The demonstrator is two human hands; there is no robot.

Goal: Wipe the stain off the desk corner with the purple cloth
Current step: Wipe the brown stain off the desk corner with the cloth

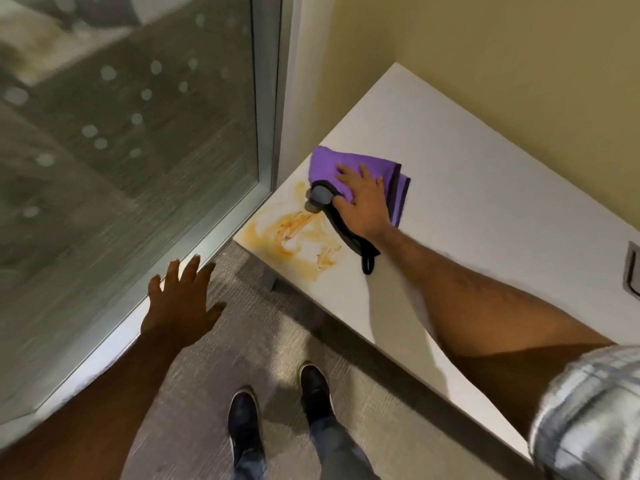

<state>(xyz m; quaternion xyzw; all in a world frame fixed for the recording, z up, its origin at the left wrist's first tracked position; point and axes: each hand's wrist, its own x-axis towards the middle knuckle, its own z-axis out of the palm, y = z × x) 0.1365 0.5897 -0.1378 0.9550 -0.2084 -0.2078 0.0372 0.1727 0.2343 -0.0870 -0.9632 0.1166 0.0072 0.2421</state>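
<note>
An orange-brown smeared stain (294,237) covers the near left corner of the white desk (485,209). Just beyond it lies the folded purple cloth (329,168) with dark edging and a hanging loop. My right hand (360,199) presses flat on the cloth, thumb curled under its grey folded edge. The cloth touches the upper right rim of the stain. Off the desk to the left, my left hand (180,299) hovers over the carpet with fingers spread and nothing in it.
A frosted glass panel in a metal frame (266,116) stands immediately left of the desk corner. A yellow wall (502,46) backs the desk. My two shoes (277,410) stand on grey carpet. A grey cable grommet (632,268) sits at the desk's right edge.
</note>
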